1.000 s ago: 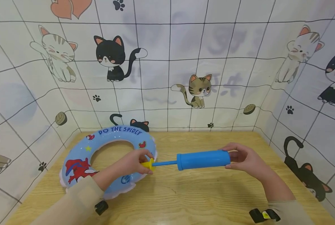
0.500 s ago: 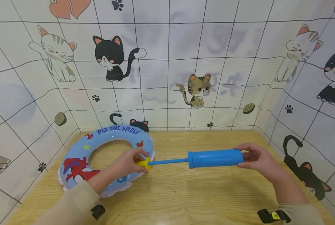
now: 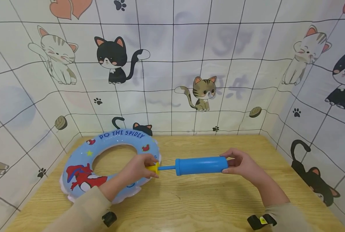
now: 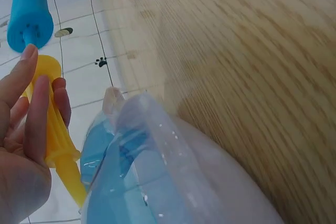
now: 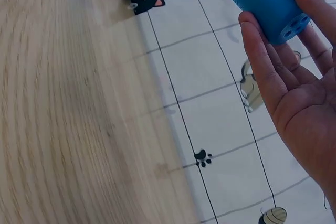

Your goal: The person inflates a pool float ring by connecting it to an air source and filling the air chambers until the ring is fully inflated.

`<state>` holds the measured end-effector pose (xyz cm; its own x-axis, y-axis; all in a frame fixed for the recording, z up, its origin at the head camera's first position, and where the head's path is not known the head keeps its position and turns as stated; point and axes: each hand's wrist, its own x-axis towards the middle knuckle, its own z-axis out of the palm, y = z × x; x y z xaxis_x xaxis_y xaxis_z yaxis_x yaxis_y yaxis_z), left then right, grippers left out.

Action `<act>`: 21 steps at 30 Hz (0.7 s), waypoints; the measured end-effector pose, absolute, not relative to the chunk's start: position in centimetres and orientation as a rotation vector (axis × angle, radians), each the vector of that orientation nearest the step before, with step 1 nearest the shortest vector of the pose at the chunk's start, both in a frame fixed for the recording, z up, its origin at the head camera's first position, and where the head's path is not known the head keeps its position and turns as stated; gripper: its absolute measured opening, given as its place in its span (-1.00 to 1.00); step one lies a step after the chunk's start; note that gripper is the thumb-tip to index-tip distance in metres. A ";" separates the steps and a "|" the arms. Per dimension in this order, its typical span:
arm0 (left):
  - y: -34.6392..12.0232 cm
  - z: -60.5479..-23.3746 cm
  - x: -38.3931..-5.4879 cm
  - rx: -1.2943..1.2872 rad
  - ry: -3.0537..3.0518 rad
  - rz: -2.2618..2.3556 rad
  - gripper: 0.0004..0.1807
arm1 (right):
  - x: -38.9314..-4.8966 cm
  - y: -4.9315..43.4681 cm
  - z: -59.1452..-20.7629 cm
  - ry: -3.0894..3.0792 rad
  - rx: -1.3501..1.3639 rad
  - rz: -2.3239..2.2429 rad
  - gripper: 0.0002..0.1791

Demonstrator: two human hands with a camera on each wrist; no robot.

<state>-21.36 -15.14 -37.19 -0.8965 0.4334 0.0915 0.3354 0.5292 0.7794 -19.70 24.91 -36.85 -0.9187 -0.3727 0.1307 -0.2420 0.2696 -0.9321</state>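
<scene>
A blue hand pump (image 3: 201, 166) is held level above the table between my two hands. My left hand (image 3: 139, 166) grips the pump's yellow nozzle end (image 4: 56, 124), which joins the blue barrel by a thin blue rod. Around the barrel's far right end curl the fingers of my right hand (image 3: 240, 163); small holes show in that end in the right wrist view. Part of the rod stands out of the barrel. Below and behind my left hand lies a light blue inflated swim ring (image 3: 82, 154) with a red cartoon figure, partly covered by my hand and forearm.
A wooden table (image 3: 190, 203) spreads beneath the hands. Behind it and at both sides hangs a white cloth (image 3: 161, 42) with black grid lines and printed cats. The swim ring takes up the table's left part.
The rod was drawn further out half a second ago, then the barrel and my right hand moved left, pushing it back in. My left hand shifted slightly right.
</scene>
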 end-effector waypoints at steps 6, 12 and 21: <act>-14.0 -37.0 -21.2 0.632 2.656 1.263 -0.52 | -20.2 22.7 -37.1 2.362 -0.598 -1.726 -0.42; -13.5 -36.9 -21.2 0.651 2.698 1.200 -0.48 | -20.3 21.1 -37.1 2.343 -0.650 -1.728 -0.44; -14.2 -36.9 -21.2 0.725 2.706 1.200 -0.52 | -19.9 22.4 -36.0 2.382 -0.742 -1.702 -0.45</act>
<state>-21.19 -14.16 -36.93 -0.8826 0.4585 0.1036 0.3846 0.5777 0.7199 -19.87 22.43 -36.04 -0.8725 -0.4543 0.1800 -0.3176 0.2472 -0.9155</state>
